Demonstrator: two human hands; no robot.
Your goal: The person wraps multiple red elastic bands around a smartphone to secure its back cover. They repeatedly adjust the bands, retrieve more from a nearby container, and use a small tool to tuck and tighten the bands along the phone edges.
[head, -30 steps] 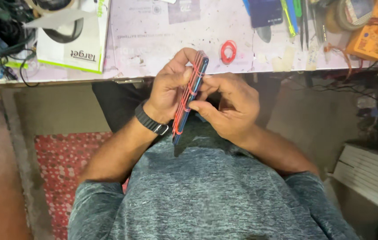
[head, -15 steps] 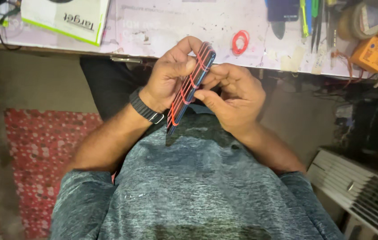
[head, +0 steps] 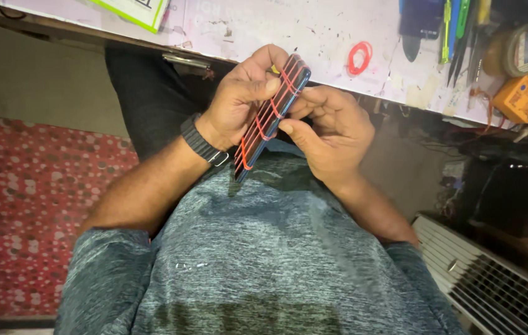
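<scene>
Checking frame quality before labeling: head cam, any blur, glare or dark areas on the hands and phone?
Head view: the hands, left and right, and the banded phone are sharp; slight sheen on the phone's edge; bench brightly lit, a bit washed out; right side under the bench is dark.

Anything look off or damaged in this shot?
The phone, held edge-on between left hand and right hand, is wrapped in several red rubber bands. A spare red band lies on the stained worktop.

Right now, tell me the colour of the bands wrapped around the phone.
Red; the bands show best in the head view.
</scene>
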